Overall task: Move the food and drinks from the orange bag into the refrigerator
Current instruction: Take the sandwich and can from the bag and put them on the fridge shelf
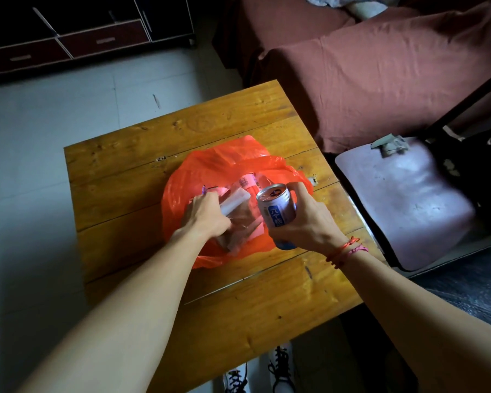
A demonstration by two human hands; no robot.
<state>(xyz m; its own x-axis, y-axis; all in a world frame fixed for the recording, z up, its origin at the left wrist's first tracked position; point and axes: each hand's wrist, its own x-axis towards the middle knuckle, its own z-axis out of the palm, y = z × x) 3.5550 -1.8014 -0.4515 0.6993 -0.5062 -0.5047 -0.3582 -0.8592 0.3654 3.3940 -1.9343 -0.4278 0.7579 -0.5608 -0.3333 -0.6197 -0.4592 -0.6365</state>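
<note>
1. The left grip (207,215) is curled tight on a clear food packet (240,222) inside the orange bag (230,154).
2. The right grip (309,222) wraps a can (277,208) at the bag's right edge.
3. The bag sits on the wooden tabletop (153,154).

Read "六个核" in white characters on the blue panel of the silver can (277,209). Found print on the pink packet (245,182) inside the orange bag (238,150) too small to read.

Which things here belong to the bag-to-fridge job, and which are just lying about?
Job: orange bag; can in right hand; clear packet in left hand.
Lying about: table; chair; sofa; cabinet.
</note>
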